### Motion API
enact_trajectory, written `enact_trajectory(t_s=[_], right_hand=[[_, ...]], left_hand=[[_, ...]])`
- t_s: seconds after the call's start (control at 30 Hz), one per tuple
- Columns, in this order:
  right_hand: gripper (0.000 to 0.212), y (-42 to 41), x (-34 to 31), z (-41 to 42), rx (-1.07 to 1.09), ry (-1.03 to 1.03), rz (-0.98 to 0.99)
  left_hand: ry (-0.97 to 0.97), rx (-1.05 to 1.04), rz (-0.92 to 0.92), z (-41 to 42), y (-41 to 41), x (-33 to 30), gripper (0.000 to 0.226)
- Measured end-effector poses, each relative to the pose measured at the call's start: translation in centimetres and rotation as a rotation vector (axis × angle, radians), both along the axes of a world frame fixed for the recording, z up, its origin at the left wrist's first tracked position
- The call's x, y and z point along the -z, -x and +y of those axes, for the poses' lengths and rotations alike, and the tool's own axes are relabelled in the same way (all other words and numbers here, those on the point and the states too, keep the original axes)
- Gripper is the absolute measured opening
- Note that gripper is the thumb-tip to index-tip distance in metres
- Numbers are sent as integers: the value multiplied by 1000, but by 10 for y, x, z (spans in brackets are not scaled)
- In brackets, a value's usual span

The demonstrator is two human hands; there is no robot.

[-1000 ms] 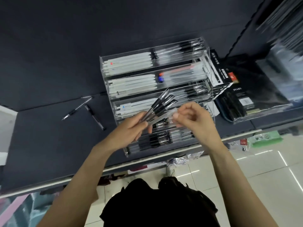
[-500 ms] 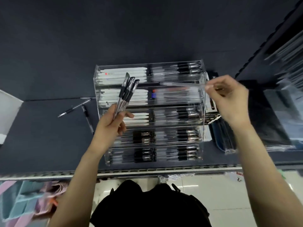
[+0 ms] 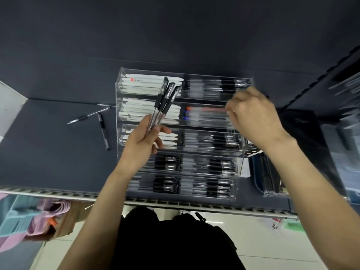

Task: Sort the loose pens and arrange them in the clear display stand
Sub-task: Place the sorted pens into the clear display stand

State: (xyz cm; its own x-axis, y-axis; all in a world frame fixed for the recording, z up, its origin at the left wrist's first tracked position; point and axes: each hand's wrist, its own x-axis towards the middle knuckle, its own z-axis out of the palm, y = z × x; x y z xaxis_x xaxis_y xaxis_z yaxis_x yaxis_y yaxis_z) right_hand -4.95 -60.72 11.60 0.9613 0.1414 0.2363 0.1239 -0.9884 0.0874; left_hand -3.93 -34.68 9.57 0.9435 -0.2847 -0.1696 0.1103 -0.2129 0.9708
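Note:
The clear display stand (image 3: pixel 119 114) stands tiered on the dark shelf, with white pens in its left compartments and black or clear pens in its right ones. In front of its left side my left hand (image 3: pixel 140 145) grips three black-capped pens (image 3: pixel 165 100), tips pointing up. My right hand (image 3: pixel 253 117) is at the right end of the second tier's right compartment (image 3: pixel 204 115). Its fingers are curled and pinch a clear pen there, blurred among the pens lying in that tier. Two loose pens (image 3: pixel 88 115) (image 3: pixel 103 131) lie on the shelf left of the stand.
A black diary box (image 3: pixel 300 121) and a clear case of notebooks (image 3: pixel 272 172) sit right of the stand. The shelf's slotted front edge (image 3: pixel 58 193) runs below. Pastel items (image 3: pixel 23 217) hang at lower left, and a white panel (image 3: pixel 9 106) is at far left.
My right hand took one clear pen from the bundle, carried it up and right, and has now lowered it into the second tier's right compartment. My left hand raised the remaining pens.

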Motion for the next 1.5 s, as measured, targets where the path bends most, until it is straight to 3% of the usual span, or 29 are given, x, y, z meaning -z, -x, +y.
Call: enact_trajectory(t_s=[0.23,0.37,0.5,0.6,0.67,0.77,0.87,0.97,1.23,1.5], right_hand=[[38,-1,12,13,-175,-188,253],[41,11,19,1,-176,-239,239],[45,21,26,5,-148,-311,163],[32,22,19,19,-106,-545,-63],[31,20,8,37,-32,-773,-96],[40,16,-3,66,112,-1119,113],[29,20,0,85,90,-1371,261],[11,33,15,101,55,-1463,233],[7,82,55,153,227,-1619,205],[10,128,78,173,454,-1758,75]], left_hand=[[19,-7,5,-1,0,-2,26],[48,11,37,-3,1,-1,26],[193,75,205,-1,2,-7,28],[196,160,280,6,-1,-13,28],[151,229,280,11,-4,-15,29],[70,369,247,20,-5,-17,31],[9,486,262,31,-3,-18,29],[-77,566,256,44,-1,-14,21],[-271,481,2,82,5,13,7],[-268,492,69,114,14,38,5]])
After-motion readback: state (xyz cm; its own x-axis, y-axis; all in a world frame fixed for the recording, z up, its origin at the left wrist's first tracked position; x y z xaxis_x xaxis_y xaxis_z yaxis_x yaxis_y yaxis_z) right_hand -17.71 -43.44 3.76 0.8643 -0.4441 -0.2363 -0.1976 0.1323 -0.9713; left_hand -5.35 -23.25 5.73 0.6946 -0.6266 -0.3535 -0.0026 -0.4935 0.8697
